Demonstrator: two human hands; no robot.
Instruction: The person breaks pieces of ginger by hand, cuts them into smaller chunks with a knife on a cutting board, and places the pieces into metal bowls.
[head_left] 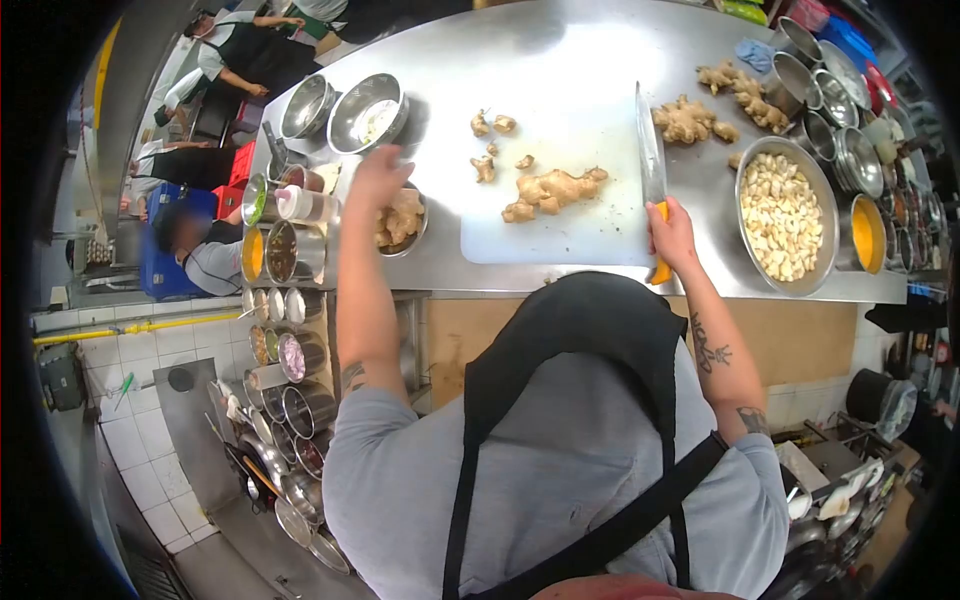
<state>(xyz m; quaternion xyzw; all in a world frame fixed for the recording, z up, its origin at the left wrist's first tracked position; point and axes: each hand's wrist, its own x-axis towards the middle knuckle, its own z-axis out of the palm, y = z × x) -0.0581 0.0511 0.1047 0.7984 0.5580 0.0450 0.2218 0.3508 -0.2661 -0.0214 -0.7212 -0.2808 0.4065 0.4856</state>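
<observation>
My right hand [673, 238] grips the yellow handle of a large knife [650, 150], its blade pointing away along the right edge of the white cutting board [490, 240]. A big knobbly ginger root [560, 190] lies on the board, with several small ginger pieces [484, 168] left of and above it. Off the board to the left, my left hand [377, 182] is over or beside a metal bowl holding ginger pieces [402, 220]. Motion blurs its fingers, so I cannot see whether they hold anything.
A metal bowl of peeled garlic cloves [782, 215] stands at right, with whole ginger [686, 120] behind the knife. Two metal colanders [368, 112] sit at the back left. A squeeze bottle [303, 204] and metal containers stand at left. Co-workers [250, 50] are at far left.
</observation>
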